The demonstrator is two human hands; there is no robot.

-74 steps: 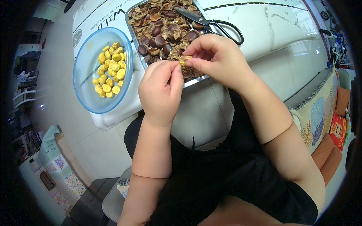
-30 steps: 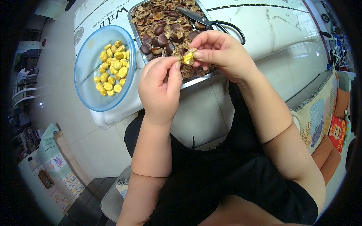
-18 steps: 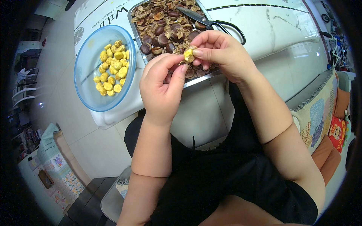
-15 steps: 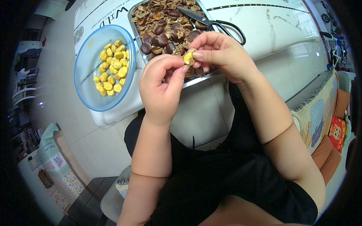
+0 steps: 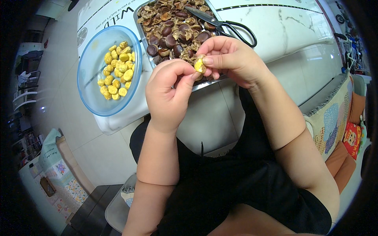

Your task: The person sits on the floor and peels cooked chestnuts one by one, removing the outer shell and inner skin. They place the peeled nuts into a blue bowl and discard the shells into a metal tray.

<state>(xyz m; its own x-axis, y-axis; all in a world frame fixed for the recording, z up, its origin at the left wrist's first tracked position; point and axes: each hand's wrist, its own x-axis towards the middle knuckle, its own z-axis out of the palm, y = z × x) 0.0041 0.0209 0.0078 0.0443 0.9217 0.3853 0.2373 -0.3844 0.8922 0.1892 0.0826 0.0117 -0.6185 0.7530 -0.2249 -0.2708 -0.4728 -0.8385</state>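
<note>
My left hand [image 5: 169, 84] and right hand [image 5: 232, 63] are pinching a chestnut [image 5: 199, 66] over the tray [image 5: 209, 83], by its near edge. The bowl [image 5: 89, 78] is crowding the left worktop [image 5: 283, 25] edge; open surface is stretching right beyond the scissors [image 5: 219, 24].

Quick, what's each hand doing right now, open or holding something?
Left hand: pinched closed at the chestnut's edge; whether it grips anything can't be told.
Right hand: closed, holding that partly peeled chestnut.
</note>
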